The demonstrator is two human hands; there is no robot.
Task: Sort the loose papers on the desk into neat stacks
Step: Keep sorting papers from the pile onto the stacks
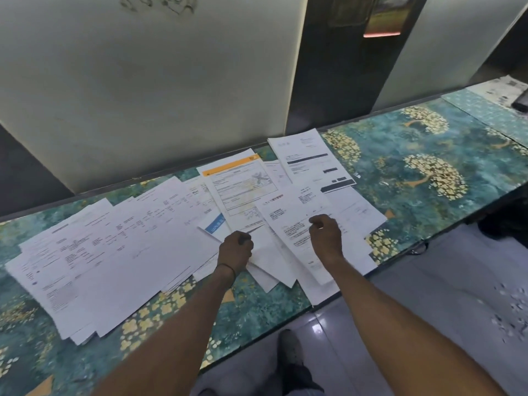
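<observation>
Head view: both curled hands rest on the loose papers [160, 241] near the desk's [428, 172] front edge; left hand [235, 248] pinches a sheet, right hand [325, 234] loosely closed, grip unclear

A long counter covered in teal cloth patterned with golden flowering trees [428, 172] is running from lower left to upper right. Behind it, pale grey-green wall panels [143, 95] are rising, with a dark vertical gap [328, 67] sitting between them. A framed picture with a glowing orange lower edge [385, 21] is hanging in that gap. Below the counter's near edge, a glossy grey tiled floor [428, 295] is showing, and a dark shoe [291, 355] is resting on it.
</observation>
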